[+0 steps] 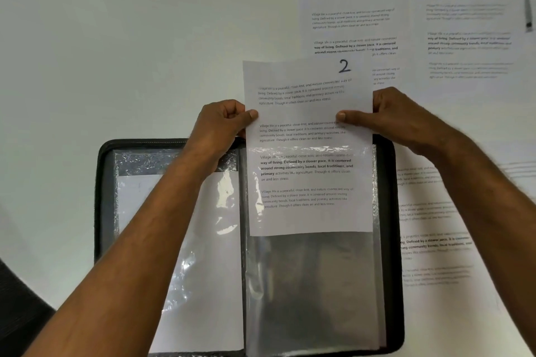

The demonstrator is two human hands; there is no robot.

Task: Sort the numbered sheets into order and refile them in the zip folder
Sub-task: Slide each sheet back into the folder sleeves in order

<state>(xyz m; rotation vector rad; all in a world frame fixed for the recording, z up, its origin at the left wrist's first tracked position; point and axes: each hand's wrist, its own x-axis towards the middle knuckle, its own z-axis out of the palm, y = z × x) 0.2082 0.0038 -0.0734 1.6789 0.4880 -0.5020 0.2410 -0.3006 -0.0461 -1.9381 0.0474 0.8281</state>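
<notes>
Sheet 2 [309, 136] upright, long axis away from person, half in zip folder [388, 211] sleeve; left hand [220, 124], right hand [397, 116] pinch side edges.

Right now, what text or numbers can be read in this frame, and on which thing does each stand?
"2": handwritten, top of the held sheet.
"Village life is a peaceful, close-knit, and nature-connected way of living. Defined by a slower pace, it is centered around strong community bonds...": same sheet.
"3": sheet behind, same paragraph.
"4": far-right sheet; print blurred.
Sheet right of the folder: print blurred.
</notes>
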